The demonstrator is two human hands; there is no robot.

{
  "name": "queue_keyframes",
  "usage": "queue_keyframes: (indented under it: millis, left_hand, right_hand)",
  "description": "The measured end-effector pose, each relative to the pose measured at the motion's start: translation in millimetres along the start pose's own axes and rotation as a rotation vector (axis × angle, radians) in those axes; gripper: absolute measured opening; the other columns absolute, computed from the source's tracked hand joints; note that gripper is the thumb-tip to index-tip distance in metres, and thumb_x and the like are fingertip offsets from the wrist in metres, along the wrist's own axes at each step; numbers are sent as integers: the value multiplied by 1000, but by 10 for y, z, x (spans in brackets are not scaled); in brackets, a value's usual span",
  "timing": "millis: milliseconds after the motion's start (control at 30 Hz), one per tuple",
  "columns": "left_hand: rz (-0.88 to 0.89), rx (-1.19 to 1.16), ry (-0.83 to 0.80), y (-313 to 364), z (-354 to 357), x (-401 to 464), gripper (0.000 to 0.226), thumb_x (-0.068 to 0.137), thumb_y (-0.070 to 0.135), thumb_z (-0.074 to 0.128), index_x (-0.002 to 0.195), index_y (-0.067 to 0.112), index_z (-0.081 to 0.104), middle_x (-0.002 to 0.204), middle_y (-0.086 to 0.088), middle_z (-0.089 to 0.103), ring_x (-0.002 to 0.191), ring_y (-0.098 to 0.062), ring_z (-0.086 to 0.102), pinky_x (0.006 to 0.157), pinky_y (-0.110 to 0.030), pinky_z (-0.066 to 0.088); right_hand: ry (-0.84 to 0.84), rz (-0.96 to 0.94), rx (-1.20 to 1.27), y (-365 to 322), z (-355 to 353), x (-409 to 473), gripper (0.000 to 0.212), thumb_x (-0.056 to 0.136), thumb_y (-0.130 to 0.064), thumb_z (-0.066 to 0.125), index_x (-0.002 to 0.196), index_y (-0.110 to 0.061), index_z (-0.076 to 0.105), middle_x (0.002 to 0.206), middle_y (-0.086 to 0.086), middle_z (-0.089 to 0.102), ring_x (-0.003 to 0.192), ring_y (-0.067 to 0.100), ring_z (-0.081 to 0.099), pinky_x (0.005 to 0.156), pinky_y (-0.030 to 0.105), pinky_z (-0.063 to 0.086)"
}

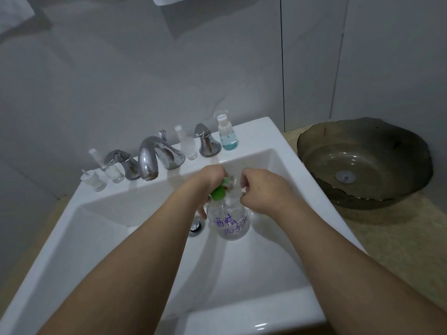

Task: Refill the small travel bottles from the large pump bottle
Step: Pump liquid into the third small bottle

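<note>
Filling is the step in hand, judged from the layout. Both hands work over the white sink (pixel 273 131). The large pump bottle (pixel 228 220), clear with purple handwriting, stands upright in the basin just at 3 o'clock of the drain plug (pixel 196 227). The left hand (pixel 209 176) covers the green pump head (pixel 218 193) from above, its fingers curled over it; whether it is pressing cannot be told. The right hand (pixel 260 189) holds a small clear bottle (pixel 233 183) at the pump's outlet, fingers curled and pinching it; the bottle is mostly hidden and its fill level cannot be read.

On the rear ledge, at 12 o'clock of the hands, stand the other travel bottles. A spray bottle with blue liquid (pixel 226 131) stands at 3 o'clock of the right tap handle (pixel 206 141). A frosted bottle (pixel 187 145) stands between that handle and the spout (pixel 151 158). Two clear bottles (pixel 113 169) (pixel 94 181) stand at 9 o'clock of the left tap handle (pixel 119 162). A dark glass bowl (pixel 362 163) sits on the table at 3 o'clock of the sink.

The next move calls for holding the small bottle's mouth squarely under the nozzle and pressing the pump steadily, so that no liquid misses. Capping and setting it on the ledge would follow.
</note>
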State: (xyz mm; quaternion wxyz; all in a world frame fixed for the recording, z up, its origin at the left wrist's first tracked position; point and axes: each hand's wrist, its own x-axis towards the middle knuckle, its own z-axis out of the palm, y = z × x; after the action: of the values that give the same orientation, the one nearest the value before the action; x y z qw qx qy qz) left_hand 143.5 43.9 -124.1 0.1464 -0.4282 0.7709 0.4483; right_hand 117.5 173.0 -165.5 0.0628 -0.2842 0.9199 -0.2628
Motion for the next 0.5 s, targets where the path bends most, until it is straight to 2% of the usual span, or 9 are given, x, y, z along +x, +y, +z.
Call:
queue_keyframes:
  millis: [167, 233, 333, 400, 500]
  left_hand:
    - [20, -39, 11, -25, 1, -36, 18, 87, 27, 45, 86, 13, 56, 115, -16, 58, 113, -41, 52, 92, -71, 37]
    - [58, -71, 11, -23, -14, -49, 21, 88, 32, 45, 89, 14, 56, 106, -13, 60, 106, -36, 55, 93, -64, 39]
    - [113, -147, -34, 13, -76, -127, 21, 84, 33, 46, 96, 18, 57, 93, -8, 61, 85, -29, 55, 89, -52, 41]
    - [134, -142, -54, 47, -96, -162, 26, 84, 33, 45, 101, 19, 59, 96, -7, 63, 89, -30, 56, 95, -57, 37]
    - [124, -102, -28, 41, -118, -186, 28, 88, 34, 44, 107, 18, 56, 104, -8, 62, 104, -33, 55, 97, -63, 33]
  right_hand:
    - [19, -5, -13, -12, 18, 9, 23, 72, -18, 61, 91, -28, 52, 97, -6, 62, 92, 20, 57, 71, 28, 40]
    - [32, -14, -1, -20, 6, -2, 21, 73, -19, 60, 89, -28, 51, 95, -7, 62, 91, 20, 57, 70, 28, 40]
    - [74, -21, 33, -49, -29, -25, 20, 74, -19, 61, 88, -28, 49, 91, -8, 59, 88, 18, 56, 70, 28, 41]
    - [89, -22, 47, -47, -39, -35, 20, 74, -18, 61, 88, -27, 50, 91, -8, 59, 86, 19, 56, 70, 28, 43]
    - [83, -18, 51, -63, -52, -52, 20, 75, -18, 61, 89, -27, 50, 91, -8, 59, 84, 17, 53, 72, 29, 45]
